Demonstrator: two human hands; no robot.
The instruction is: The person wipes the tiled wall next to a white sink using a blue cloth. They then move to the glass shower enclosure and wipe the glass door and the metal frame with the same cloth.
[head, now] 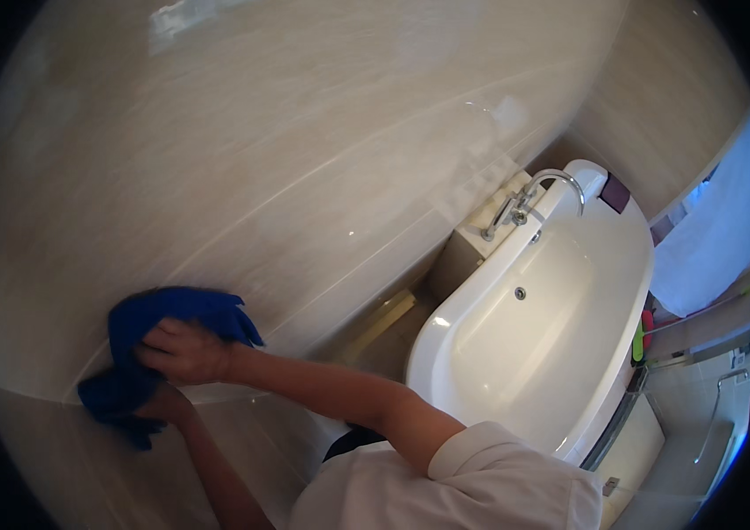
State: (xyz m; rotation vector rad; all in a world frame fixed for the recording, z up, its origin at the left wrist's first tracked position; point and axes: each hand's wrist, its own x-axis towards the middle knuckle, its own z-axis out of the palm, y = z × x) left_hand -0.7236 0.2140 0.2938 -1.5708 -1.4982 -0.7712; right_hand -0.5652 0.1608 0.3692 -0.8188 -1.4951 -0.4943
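Observation:
A blue cloth [176, 308] lies bunched against the glossy beige wall [269, 165], close to a corner line at the lower left. My right hand [186, 351] presses on its upper part with the fingers bent into the fabric. Below it, my left hand [166, 404] grips the lower, darker folds. Some of the left fingers are hidden by the cloth and blurred. Both arms reach in from the bottom of the view, the right one in a white short sleeve [481, 450].
A white bathtub [520, 324] stands to the right, with a chrome faucet [557, 175] at its wall side. A dark purple pad [615, 193] rests on its far rim. White fabric [713, 245] hangs beyond. Glass panels [699, 424] with a metal handle are at lower right.

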